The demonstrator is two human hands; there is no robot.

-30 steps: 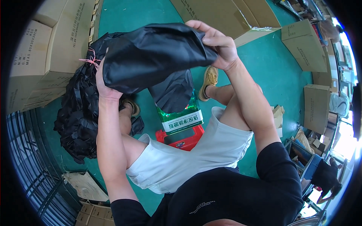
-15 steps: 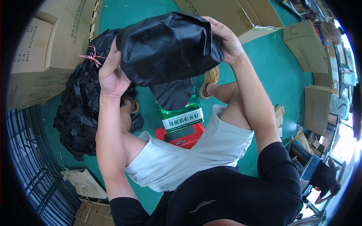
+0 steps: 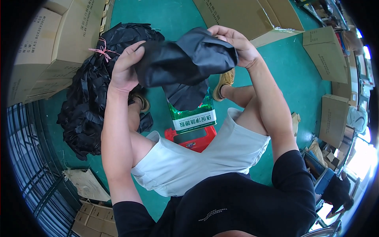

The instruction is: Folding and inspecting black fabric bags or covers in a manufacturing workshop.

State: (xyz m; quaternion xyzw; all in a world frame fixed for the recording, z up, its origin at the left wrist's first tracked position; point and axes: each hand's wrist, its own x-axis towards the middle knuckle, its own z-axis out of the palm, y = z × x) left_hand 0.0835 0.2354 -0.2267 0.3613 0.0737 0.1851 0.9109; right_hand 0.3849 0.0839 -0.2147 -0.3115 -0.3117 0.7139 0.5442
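Both my hands hold up a black, leather-like sewn piece (image 3: 185, 59), folded and creased between them. My left hand (image 3: 125, 69) grips its left end with the thumb on top. At the right end my right hand (image 3: 239, 45) pinches an edge between thumb and fingers. Just below it, another flat black piece (image 3: 187, 96) lies over the top of a green tin (image 3: 193, 118) with a white label band. A large heap of similar black pieces (image 3: 85, 106), tied with a pink cord (image 3: 103, 50), sits left of my left hand.
A red plastic stool or case (image 3: 199, 143) stands between my legs, behind the tin. Large cardboard boxes (image 3: 75, 39) rise at the left, and an open carton (image 3: 252, 17) lies at the far side. More cartons (image 3: 333, 114) line the right. Another person (image 3: 337, 191) is at the far right.
The black piece has come down slightly and lost its rounded shape; it now looks flatter and more folded. Both hands have dropped a little with it.
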